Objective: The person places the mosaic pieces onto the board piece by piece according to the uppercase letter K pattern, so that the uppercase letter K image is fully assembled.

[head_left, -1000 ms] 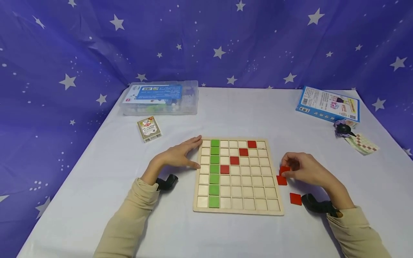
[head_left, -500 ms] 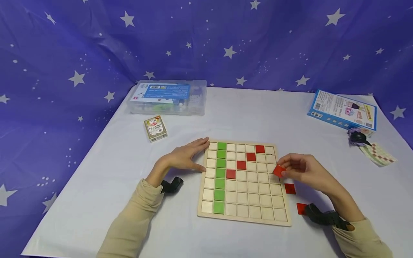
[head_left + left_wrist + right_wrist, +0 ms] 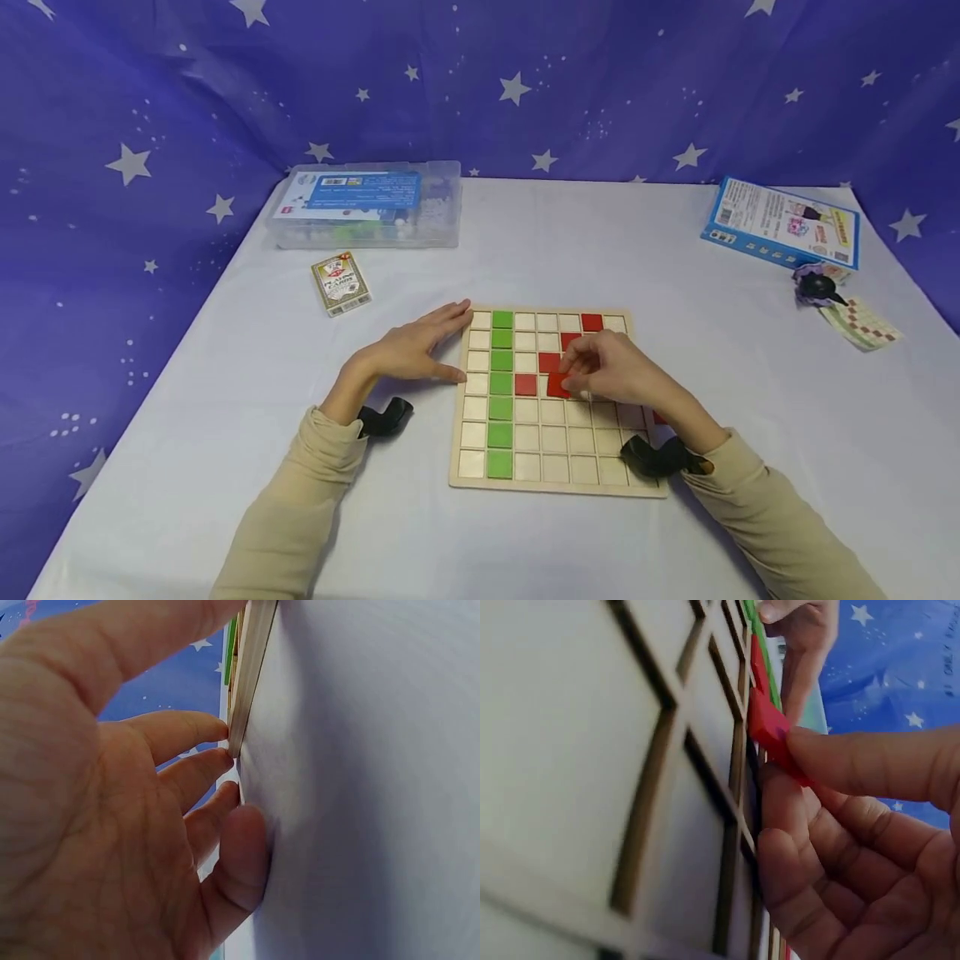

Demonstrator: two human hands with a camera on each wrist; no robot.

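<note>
Two hands at a wooden grid board (image 3: 557, 488) on a white table (image 3: 585, 242).

The right hand (image 3: 611, 375) pinches a red tile (image 3: 558, 385) over the board's middle, beside other red tiles; the left hand (image 3: 408, 350) rests flat, fingers straight, against the board's left edge; a green column (image 3: 499, 392) stands nearby; a card pack (image 3: 341, 283), clear box (image 3: 367, 204) and blue booklet (image 3: 780, 221) lie farther back.

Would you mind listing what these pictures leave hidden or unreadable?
- Head view: the right hand covers the cells under it and most of the red tile it pinches.
- Head view: print on the card pack is too small.
- Left wrist view: the left hand blocks nearly all of the wooden board.
</note>
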